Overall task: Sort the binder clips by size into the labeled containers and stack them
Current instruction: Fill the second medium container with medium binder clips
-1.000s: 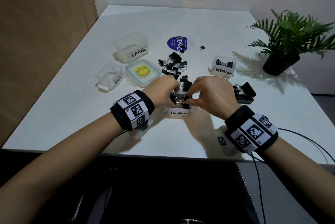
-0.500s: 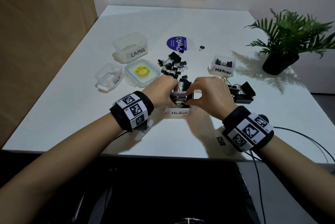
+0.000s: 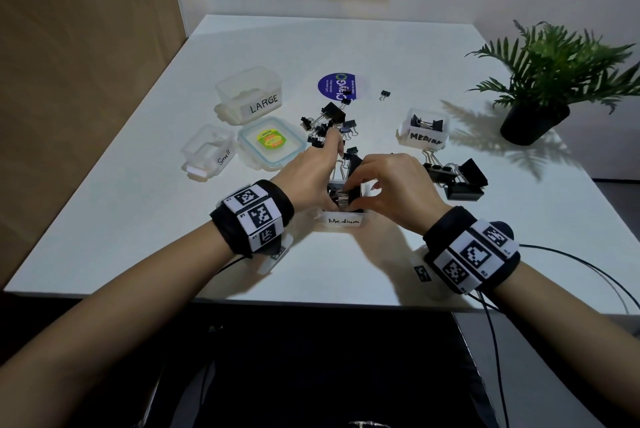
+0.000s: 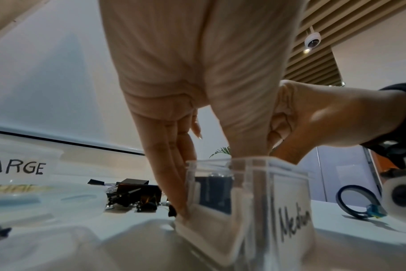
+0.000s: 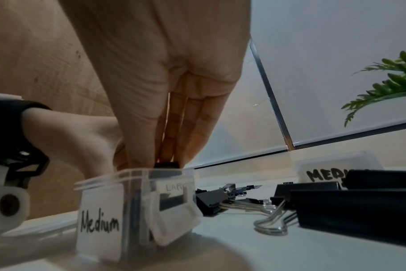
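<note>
Both hands at near Medium container (image 3: 343, 219), front centre of table (image 3: 138, 219). Right hand (image 3: 391, 185) fingers pinch black clip (image 5: 166, 165), pressing it down into container. Left hand (image 3: 308, 174) braces container: thumb inside, fingers straight along outer wall, index raised. Progress partial: far Medium container (image 3: 426, 129) holds few clips; Large container (image 3: 249, 95) and Small container (image 3: 207, 150) look unfilled. Left: mixed pile (image 3: 327, 126), large clips (image 3: 457, 178), stacking

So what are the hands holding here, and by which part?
Right hand pinches a black binder clip by its top, inside the Medium container. Left hand steadies that container's side.
</note>
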Available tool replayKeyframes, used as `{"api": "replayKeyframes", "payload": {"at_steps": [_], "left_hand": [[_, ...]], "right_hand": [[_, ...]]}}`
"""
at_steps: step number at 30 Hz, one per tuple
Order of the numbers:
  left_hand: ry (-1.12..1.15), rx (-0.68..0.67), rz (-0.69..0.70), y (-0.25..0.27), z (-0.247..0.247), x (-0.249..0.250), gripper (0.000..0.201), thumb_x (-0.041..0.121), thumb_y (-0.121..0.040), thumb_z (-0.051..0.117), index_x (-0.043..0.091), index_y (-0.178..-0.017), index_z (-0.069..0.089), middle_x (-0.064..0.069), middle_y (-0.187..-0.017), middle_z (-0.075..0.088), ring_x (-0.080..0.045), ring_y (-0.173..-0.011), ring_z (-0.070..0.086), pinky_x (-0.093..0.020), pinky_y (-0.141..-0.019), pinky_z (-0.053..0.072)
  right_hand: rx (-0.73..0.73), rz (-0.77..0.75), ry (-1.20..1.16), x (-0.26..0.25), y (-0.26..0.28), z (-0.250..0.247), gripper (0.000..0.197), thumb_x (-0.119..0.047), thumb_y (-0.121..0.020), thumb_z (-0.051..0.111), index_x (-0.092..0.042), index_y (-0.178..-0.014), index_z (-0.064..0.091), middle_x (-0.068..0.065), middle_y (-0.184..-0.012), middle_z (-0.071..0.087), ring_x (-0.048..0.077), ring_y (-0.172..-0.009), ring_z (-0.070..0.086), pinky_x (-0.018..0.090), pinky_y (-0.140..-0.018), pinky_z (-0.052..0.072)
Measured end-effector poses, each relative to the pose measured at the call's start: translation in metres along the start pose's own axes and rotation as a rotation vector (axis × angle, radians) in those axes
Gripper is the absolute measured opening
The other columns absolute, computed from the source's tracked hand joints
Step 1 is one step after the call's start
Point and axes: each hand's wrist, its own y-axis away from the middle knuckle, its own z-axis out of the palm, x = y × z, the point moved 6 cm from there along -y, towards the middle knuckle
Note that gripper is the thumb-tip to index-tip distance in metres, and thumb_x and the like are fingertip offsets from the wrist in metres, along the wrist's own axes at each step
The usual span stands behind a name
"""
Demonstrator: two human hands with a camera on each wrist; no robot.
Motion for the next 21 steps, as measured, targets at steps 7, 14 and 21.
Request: {"api": "replayKeyframes", "payload": {"at_steps": [7,14,21], "left_hand": [[-0.046,0.001,-0.015,-0.0004,0.0013,-0.0008,0.075,0.016,-0.058,0.082,0.014,-0.112,0.031,-0.01,-0.077,0.062,-0.033,-0.069,0.058,-0.043,-0.056,0.047],[-0.159,-0.028,-0.009,0.0009,0.0003,0.0013,0.072,0.026,-0.059,0.082,0.017,-0.113,0.033,-0.001,-0.079,0.061,-0.027,-0.072,0.054,-0.035,-0.054,0.038],[-0.187,-0.042,0.004,0.001,0.0012,0.0032,0.073,0.027,-0.06,0.08,0.019,-0.117,0.035,0.001,-0.08,0.061,-0.027,-0.076,0.054,-0.036,-0.056,0.041]], "right_hand": [[-0.041,0.031,0.258,0.0,0.0005,0.0005,0.019,-0.045,-0.075,0.074,-0.037,-0.093,0.075,-0.014,-0.096,0.068,0.014,-0.092,0.057,0.027,-0.057,0.026],[-0.04,0.077,0.287,-0.0011,0.0017,0.0004,0.022,-0.048,-0.071,0.076,-0.035,-0.088,0.073,-0.011,-0.097,0.062,0.015,-0.093,0.051,0.027,-0.053,0.024],[-0.022,0.144,0.272,0.0002,0.0036,-0.0014,0.025,-0.047,-0.07,0.077,-0.029,-0.084,0.068,-0.007,-0.094,0.058,0.019,-0.093,0.055,0.029,-0.059,0.033]]}}
